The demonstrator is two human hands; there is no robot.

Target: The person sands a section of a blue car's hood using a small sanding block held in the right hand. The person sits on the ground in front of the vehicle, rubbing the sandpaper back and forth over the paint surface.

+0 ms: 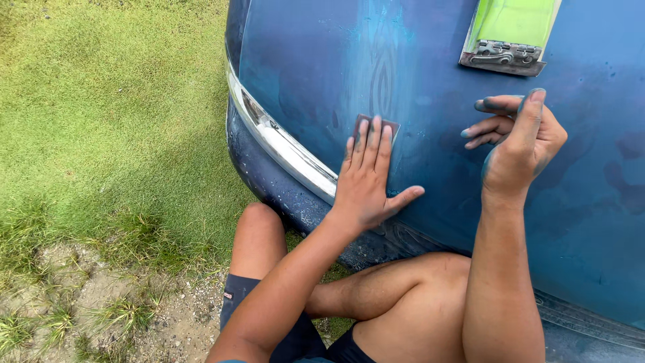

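My left hand (368, 176) lies flat on a blue painted vehicle panel (430, 74), fingers together, pressing a small dark piece of sandpaper (392, 125) against the surface. A paler, rubbed streak runs up the paint above it. My right hand (517, 138) rests to the right on the same panel, fingers loosely curled and smeared with blue dust, holding nothing. My bare knees sit below the panel.
A chrome trim strip (282, 144) runs along the panel's left edge. A metal hinge (504, 57) with a lime green part (514, 20) sits at the top right. Grass (107, 121) and a sandy patch (87, 302) lie to the left.
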